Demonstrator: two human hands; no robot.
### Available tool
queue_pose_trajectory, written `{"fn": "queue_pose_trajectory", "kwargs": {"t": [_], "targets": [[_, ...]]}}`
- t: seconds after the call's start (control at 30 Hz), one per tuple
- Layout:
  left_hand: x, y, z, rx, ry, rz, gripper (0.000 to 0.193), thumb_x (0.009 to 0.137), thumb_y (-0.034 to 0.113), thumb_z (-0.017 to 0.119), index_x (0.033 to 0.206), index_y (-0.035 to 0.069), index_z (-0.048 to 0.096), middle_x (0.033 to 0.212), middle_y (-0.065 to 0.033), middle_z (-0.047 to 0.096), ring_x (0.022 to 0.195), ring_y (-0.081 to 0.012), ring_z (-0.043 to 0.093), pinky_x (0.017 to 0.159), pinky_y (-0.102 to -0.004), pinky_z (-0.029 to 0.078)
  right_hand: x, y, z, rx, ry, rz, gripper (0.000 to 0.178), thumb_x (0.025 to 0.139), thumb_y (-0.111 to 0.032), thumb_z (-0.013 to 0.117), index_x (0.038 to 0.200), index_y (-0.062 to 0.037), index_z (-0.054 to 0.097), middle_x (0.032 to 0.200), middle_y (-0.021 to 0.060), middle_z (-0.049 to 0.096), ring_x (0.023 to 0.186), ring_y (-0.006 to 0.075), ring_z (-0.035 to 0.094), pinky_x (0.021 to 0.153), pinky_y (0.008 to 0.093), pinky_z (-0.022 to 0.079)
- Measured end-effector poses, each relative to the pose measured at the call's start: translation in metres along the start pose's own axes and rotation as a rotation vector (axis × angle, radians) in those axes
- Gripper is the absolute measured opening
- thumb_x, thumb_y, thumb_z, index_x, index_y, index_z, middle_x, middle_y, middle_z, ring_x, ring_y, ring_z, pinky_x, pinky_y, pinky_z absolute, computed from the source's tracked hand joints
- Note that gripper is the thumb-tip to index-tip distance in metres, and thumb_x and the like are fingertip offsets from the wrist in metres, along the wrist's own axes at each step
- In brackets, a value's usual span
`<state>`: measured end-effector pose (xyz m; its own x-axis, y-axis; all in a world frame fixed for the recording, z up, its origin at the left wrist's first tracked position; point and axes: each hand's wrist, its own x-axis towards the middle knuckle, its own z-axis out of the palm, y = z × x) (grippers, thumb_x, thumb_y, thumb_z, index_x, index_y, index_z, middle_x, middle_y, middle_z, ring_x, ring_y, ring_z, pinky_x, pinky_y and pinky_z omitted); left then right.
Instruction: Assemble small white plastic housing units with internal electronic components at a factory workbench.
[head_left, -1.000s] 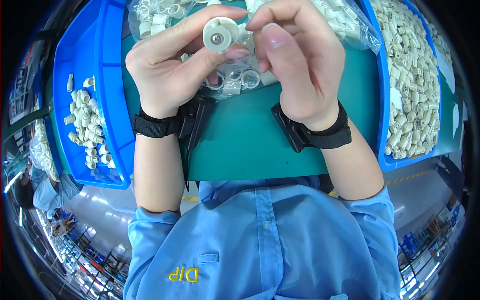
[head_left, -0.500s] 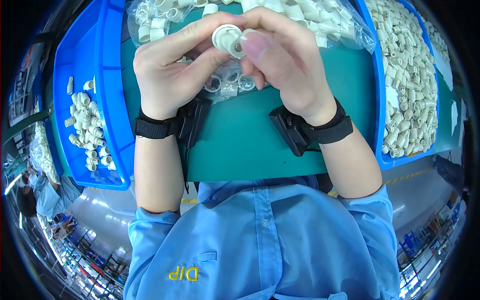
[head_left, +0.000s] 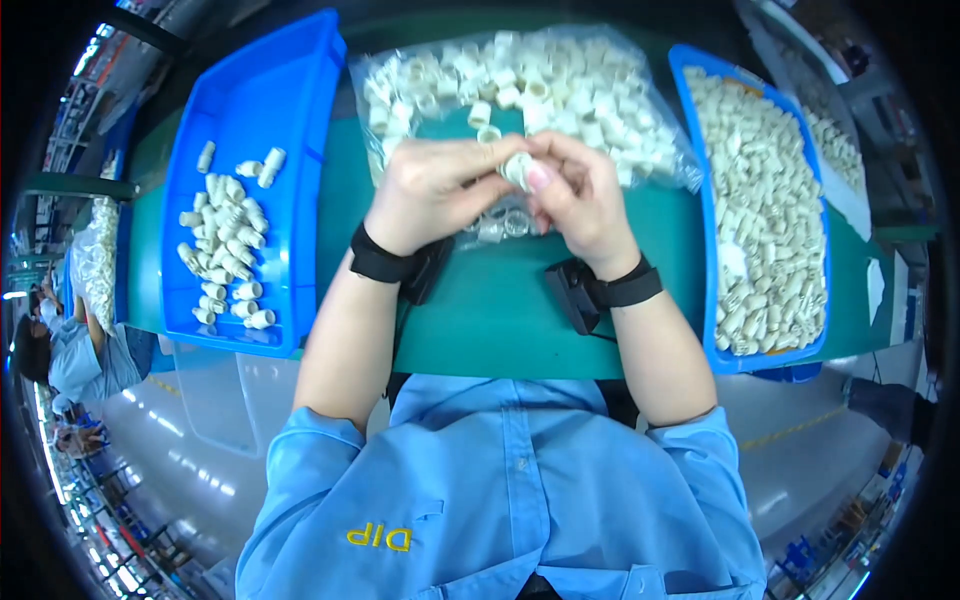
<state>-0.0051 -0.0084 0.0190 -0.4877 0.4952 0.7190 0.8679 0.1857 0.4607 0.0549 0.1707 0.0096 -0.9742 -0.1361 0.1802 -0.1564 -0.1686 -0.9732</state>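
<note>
Over the table's middle, a small off-white plastic fitting (head_left: 516, 168) with a round, rimmed end is pinched between both hands. My left hand (head_left: 432, 188) is closed on it from the left, thumb and index finger around its side. From the other side my right hand (head_left: 582, 196) grips it, thumb pressed against its end. The fingers cover much of the fitting. Several ring-like pieces (head_left: 506, 222) in clear plastic lie on the table just below the hands. Behind the hands, a clear plastic bag (head_left: 672, 160) lies spread open, full of short off-white plastic sleeves.
On the left, a blue bin (head_left: 262, 95) holds a loose cluster of assembled-looking off-white fittings (head_left: 222, 235). A blue tray (head_left: 709, 250) at the right is heaped with many off-white parts (head_left: 765, 210). All stand on a green tabletop (head_left: 500, 320). Another person (head_left: 85, 355) sits far left.
The view has shifted back, so the hands look smaller and more of the bins and bag shows. Both hands still hold the fitting, which is now more covered by the fingers.
</note>
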Motion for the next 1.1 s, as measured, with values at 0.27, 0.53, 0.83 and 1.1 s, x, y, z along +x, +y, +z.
{"fn": "queue_pose_trajectory", "kwargs": {"t": [0.27, 0.53, 0.83, 1.1], "targets": [[0.013, 0.09, -0.094, 0.288, 0.066, -0.311, 0.027, 0.078, 0.005, 0.078, 0.105, 0.006, 0.074, 0.072, -0.0049, 0.07, 0.055, -0.0124, 0.061, 0.051, -0.0261, 0.046, -0.039, -0.109, -0.001, -0.231, 0.096, -0.223, 0.032, 0.096, -0.021, 0.062, 0.117, 0.0033, 0.061, 0.075, 0.0002, 0.06, 0.063, 0.0047, 0.055, 0.057, 0.0195, 0.043], [-0.047, 0.03, -0.197, 1.075, -0.129, -0.709, 0.03, 0.088, 0.024, 0.076, 0.11, 0.004, 0.072, 0.061, -0.0095, 0.059, 0.05, -0.0153, 0.054, 0.049, -0.0301, 0.04, -0.1, -0.104, -0.132, -1.071, 0.447, 0.022, 0.013, 0.09, -0.008, 0.068, 0.098, 0.0025, 0.069, 0.077, 0.0044, 0.066, 0.069, 0.0105, 0.061, 0.064, 0.0248, 0.048], [0.005, 0.046, -0.052, 0.43, -0.189, -0.43, 0.017, 0.087, 0.009, 0.064, 0.099, 0.013, 0.075, 0.085, -0.0087, 0.07, 0.078, -0.0328, 0.068, 0.069, -0.0434, 0.055, -0.112, -0.076, -0.16, -1.242, 0.098, 0.314, 0.018, 0.077, -0.005, 0.074, 0.091, 0.0035, 0.066, 0.073, 0.0091, 0.066, 0.067, 0.0173, 0.064, 0.066, 0.0307, 0.052], [0.0, -0.033, -0.004, 0.344, -0.385, -0.315, 0.031, 0.085, -0.002, 0.057, 0.111, 0.011, 0.067, 0.119, -0.0111, 0.059, 0.104, -0.0329, 0.064, 0.084, -0.0452, 0.053, -0.109, -0.078, -0.157, -1.257, 0.126, 0.434, 0.017, 0.076, -0.003, 0.072, 0.09, 0.0024, 0.064, 0.071, 0.0078, 0.065, 0.065, 0.0165, 0.063, 0.063, 0.0296, 0.053]]}}
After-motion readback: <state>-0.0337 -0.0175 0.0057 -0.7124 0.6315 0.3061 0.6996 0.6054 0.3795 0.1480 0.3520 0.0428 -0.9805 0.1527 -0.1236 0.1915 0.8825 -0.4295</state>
